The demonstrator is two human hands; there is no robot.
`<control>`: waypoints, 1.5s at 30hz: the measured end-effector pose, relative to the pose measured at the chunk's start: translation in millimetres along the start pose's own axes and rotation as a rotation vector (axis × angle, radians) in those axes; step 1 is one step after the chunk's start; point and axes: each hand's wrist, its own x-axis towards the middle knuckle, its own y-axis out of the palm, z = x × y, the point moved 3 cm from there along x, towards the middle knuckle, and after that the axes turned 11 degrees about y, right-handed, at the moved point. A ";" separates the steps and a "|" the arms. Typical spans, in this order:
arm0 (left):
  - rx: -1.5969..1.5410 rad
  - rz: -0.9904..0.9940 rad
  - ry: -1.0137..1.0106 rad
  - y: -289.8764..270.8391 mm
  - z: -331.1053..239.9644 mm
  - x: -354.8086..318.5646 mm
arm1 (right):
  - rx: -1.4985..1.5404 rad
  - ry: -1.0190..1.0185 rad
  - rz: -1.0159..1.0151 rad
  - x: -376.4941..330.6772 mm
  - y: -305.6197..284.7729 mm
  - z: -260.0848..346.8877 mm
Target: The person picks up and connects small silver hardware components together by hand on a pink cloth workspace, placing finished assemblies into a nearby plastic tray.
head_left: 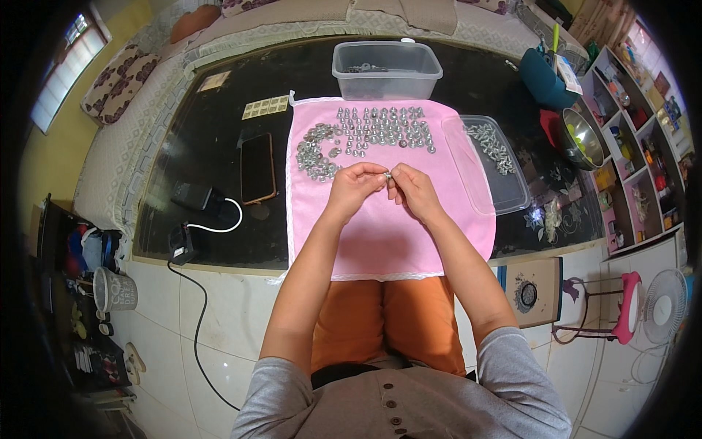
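My left hand [352, 192] and my right hand [415, 193] meet over a pink cloth [322, 238]. Their fingertips pinch a small silver metal piece [388, 175], mostly hidden by the fingers. Just beyond, on the cloth, stand rows of silver cone-shaped metal pieces [387, 126]. Left of these rows is a loose heap of flat, round metal pieces [314, 156]. To the right, a shallow clear plastic tray [518, 196] partly overlaps the cloth's edge. Many small silver screw-like parts [491, 148] are piled in it.
Behind the cloth stands a clear plastic tub [387, 86] with dark items inside. A phone [257, 170], a card of small squares [265, 107] and a black charger with white cable [197, 196] lie left on the dark table [219, 95]. A metal bowl [581, 139] sits at right.
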 end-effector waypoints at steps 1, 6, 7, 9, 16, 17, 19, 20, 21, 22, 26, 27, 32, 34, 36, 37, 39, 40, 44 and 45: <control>0.000 -0.001 -0.001 -0.1 0.9 0.1 | -0.031 0.014 -0.005 -0.2 -0.5 0.2; -0.030 -0.015 -0.007 -0.2 0.0 0.3 | -0.020 -0.042 -0.044 -3.2 2.0 6.5; -0.001 0.010 -0.001 0.0 1.3 0.3 | -0.060 0.008 -0.024 -1.5 -1.1 2.7; 0.029 0.032 0.004 0.5 1.4 0.1 | -0.099 0.059 -0.003 -1.2 -0.8 1.7; -0.029 -0.001 -0.002 1.1 -1.6 0.2 | 0.025 0.028 -0.013 -1.4 -0.1 2.2; -0.008 0.009 0.003 1.1 -1.2 0.5 | 0.014 0.042 -0.005 -0.9 -0.7 1.1; -0.029 -0.003 -0.002 -0.5 -0.5 0.4 | 0.019 0.013 -0.024 -3.3 3.7 6.4; -0.050 -0.014 -0.007 -1.3 -0.1 0.3 | 0.024 -0.016 -0.044 -4.3 4.9 8.7; -0.051 -0.014 -0.008 -1.2 0.3 0.3 | 0.024 -0.016 -0.045 -4.0 3.6 7.8; -0.020 0.002 -0.006 -0.8 0.8 0.4 | -0.011 0.012 -0.034 -3.2 1.7 5.3; -0.005 0.012 0.004 1.2 1.4 1.1 | -0.030 0.025 -0.040 -1.9 0.1 4.2; -0.003 0.010 0.003 0.4 0.5 0.6 | -0.029 0.026 -0.037 -2.4 2.0 5.1; -0.014 0.019 -0.015 2.2 0.3 1.1 | -0.059 0.030 -0.006 0.9 -4.1 -2.6; -0.013 -0.005 -0.016 0.9 -1.4 0.1 | -0.033 0.011 -0.035 -4.0 1.4 7.4; -0.014 -0.026 -0.016 -0.7 -1.2 -0.2 | -0.008 -0.008 -0.067 -5.7 2.5 10.9; -0.012 -0.010 -0.009 -1.3 0.2 0.0 | -0.013 0.004 -0.053 -5.2 2.4 9.6; -0.011 0.007 -0.001 -0.4 0.3 0.1 | -0.018 0.015 -0.041 -3.4 0.9 6.3; -0.013 0.007 -0.001 1.0 -0.7 0.2 | -0.026 0.018 -0.029 -1.8 -0.3 4.1; -0.039 -0.013 -0.002 0.6 -5.1 -0.8 | 0.035 0.024 -0.004 -4.3 2.4 8.5; -0.040 -0.012 -0.003 0.5 -4.4 -0.6 | 0.034 0.024 -0.005 -3.8 2.0 7.5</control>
